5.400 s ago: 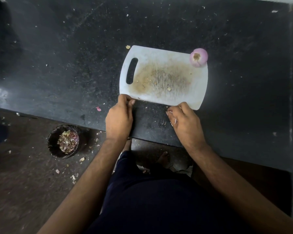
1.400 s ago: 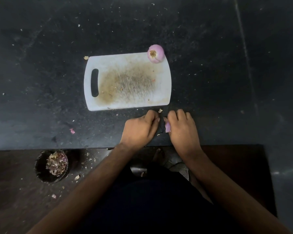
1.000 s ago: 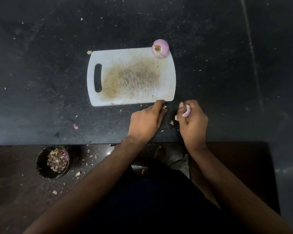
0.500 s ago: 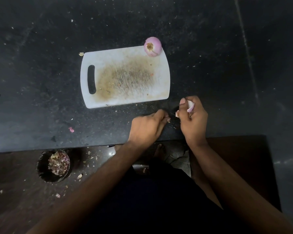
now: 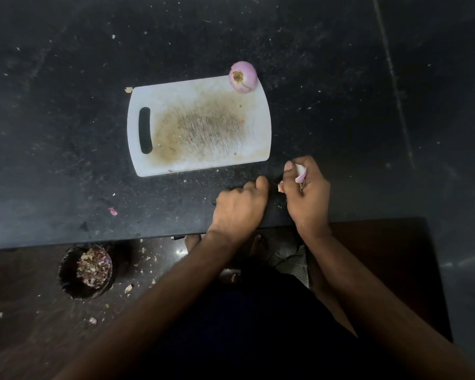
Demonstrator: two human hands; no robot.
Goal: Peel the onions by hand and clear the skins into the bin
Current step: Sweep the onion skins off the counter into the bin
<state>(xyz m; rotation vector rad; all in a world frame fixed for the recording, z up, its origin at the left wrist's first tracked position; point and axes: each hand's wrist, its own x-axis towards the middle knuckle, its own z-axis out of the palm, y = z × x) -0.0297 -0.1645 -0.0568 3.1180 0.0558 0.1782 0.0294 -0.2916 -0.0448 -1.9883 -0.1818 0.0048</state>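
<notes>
A peeled pink onion sits on the far right corner of the stained white cutting board. My right hand is curled round pale pink onion skins just off the board's near right corner. My left hand rests on the black counter beside it, fingers bent over the surface near the counter edge; whether it holds scraps is hidden. A dark round bin full of onion skins stands on the floor at lower left.
The black counter is flecked with tiny skin bits; one pink scrap lies left of my hands. More scraps litter the floor round the bin. The counter's front edge runs just below my hands.
My hands worked rightward along the counter's front from the board's near edge. My right hand picked up skin pieces and now holds them slightly raised; my left hand slid toward it.
</notes>
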